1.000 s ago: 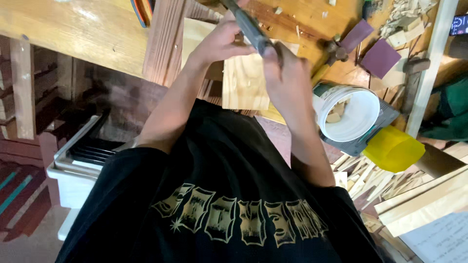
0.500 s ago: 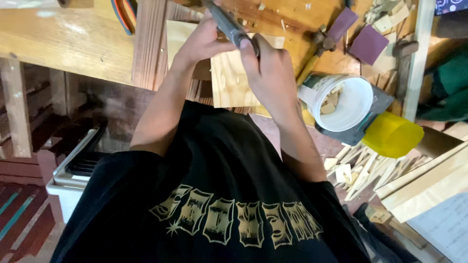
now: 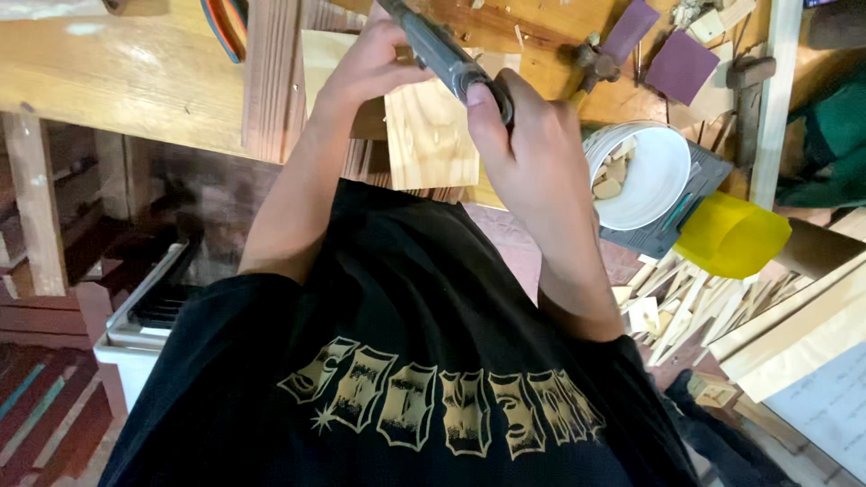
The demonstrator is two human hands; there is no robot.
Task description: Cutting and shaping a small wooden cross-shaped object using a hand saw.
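Both hands, left hand (image 3: 365, 68) and right hand (image 3: 523, 135), sit lower in frame than before, grips clamped on a grey metal tool (image 3: 442, 54) over the pale wood board (image 3: 433, 135).

Tool (image 3: 442, 52): across top edge of board (image 3: 431, 135), gripped at both ends.
Left hand (image 3: 365, 68): on tool's far end.
Right hand (image 3: 523, 135): on near end.
Board: upright against workbench (image 3: 117, 90).
Bucket (image 3: 645, 176): right of right hand (wood bits inside).
Offcuts (image 3: 686, 302): on floor below bucket.
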